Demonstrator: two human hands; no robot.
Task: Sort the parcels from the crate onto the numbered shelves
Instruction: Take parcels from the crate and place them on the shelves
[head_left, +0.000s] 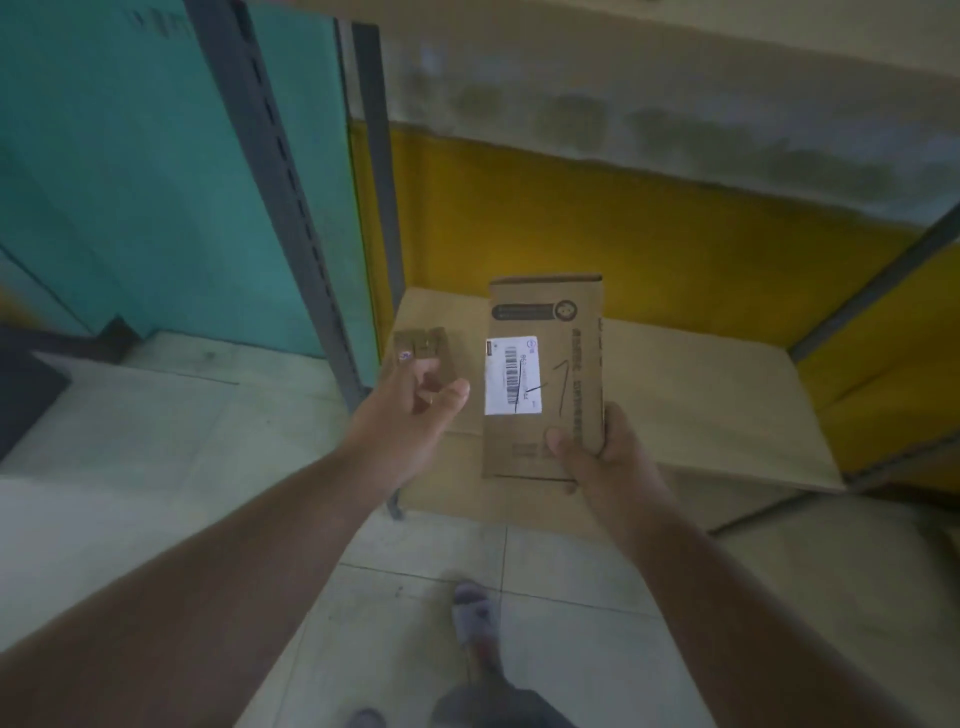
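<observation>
Two bare arms reached forward and down from our lower corners toward a low shelf. At far left stood a teal panel (130, 171) behind a grey slotted upright (291, 208) of the rack, with pale floor tiles (171, 431) below it. Our left hand (415, 400) hovered just past that upright, over the left front corner of the bottom shelf (701, 395), which was lined with flat brown cardboard. Its palm was turned partly upward, its fingers loosely curled with the thumb standing apart, and it held nothing. A small brown item (423, 343) lay on the shelf just beyond its fingertips; we could not tell what it was.

To the right of that hand, our right hand (597, 447) gripped a flat cardboard parcel (545, 374) by its near right corner, thumb pressed on the top face and fingers wrapped round the right edge. We held the parcel lengthwise, pointing away from us, above the middle of the shelf toward its front edge; we could not tell whether it touched the cardboard. A white barcode label (513, 376) sat on its face, with a handwritten "1" (563, 384) beside it. Behind the shelf ran a yellow back panel (649, 234), and at far right another grey rack post (883, 280) slanted down.
</observation>
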